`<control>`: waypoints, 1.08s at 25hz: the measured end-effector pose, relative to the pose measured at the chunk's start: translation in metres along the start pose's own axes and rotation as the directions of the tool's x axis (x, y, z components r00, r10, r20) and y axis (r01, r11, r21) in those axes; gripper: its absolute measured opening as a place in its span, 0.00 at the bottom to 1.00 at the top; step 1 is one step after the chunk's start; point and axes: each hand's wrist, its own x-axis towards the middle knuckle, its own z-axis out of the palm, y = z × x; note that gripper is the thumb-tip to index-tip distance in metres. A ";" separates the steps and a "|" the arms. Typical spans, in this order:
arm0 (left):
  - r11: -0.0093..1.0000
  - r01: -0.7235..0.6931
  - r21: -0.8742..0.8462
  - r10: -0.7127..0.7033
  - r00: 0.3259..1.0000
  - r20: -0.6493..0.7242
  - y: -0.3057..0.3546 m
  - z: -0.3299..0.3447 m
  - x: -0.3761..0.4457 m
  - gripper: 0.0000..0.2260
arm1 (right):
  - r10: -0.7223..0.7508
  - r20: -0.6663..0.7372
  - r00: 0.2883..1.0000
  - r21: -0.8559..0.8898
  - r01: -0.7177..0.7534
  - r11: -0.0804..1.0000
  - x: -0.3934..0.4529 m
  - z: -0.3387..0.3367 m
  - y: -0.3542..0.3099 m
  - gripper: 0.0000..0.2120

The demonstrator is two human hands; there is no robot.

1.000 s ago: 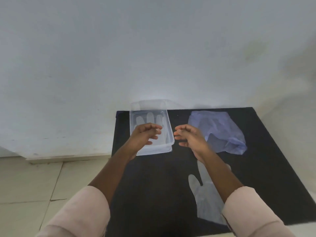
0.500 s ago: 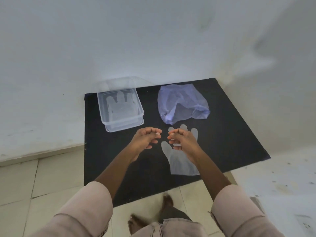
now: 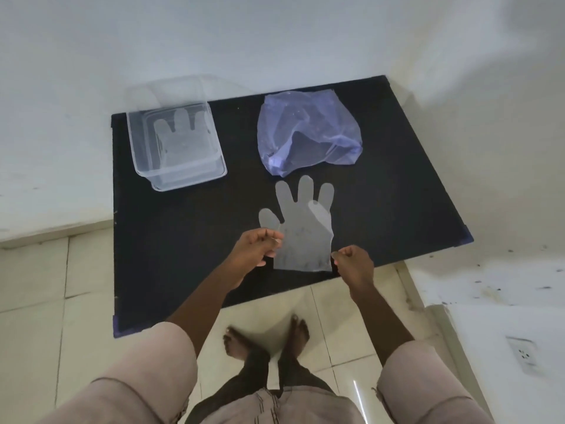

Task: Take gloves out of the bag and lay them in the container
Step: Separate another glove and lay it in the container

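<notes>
i count two clear gloves point(image 3: 301, 234) point(image 3: 183, 139), one purple bag point(image 3: 308, 133), one clear container point(image 3: 180, 179), and one black mat point(image 3: 171, 255).

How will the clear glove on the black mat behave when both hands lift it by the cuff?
The clear glove looks like very thin film, so it will probably hang limp and fold. It seems very light; air may make it flutter. The left hand and right hand pinch opposite cuff corners, which should keep it spread on the way to the container.

Black mat point(image 3: 189, 246), tiled floor point(image 3: 33, 289), wall socket point(image 3: 522, 354)
</notes>
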 end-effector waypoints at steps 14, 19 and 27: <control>0.848 -0.074 0.526 0.262 0.919 -0.294 -0.054 0.051 -0.011 0.22 | 0.225 0.212 0.951 0.508 -0.304 0.806 -0.008 0.004 -0.014 0.08; 0.881 -0.062 0.470 0.300 0.840 -0.452 -0.053 0.072 -0.007 0.21 | 0.234 0.293 0.927 0.583 -0.367 0.725 -0.017 -0.016 -0.031 0.06; 0.798 -0.099 0.595 0.424 0.794 -0.436 -0.024 0.064 0.002 0.05 | 0.059 0.179 0.982 0.540 -0.148 0.828 -0.010 -0.045 -0.039 0.12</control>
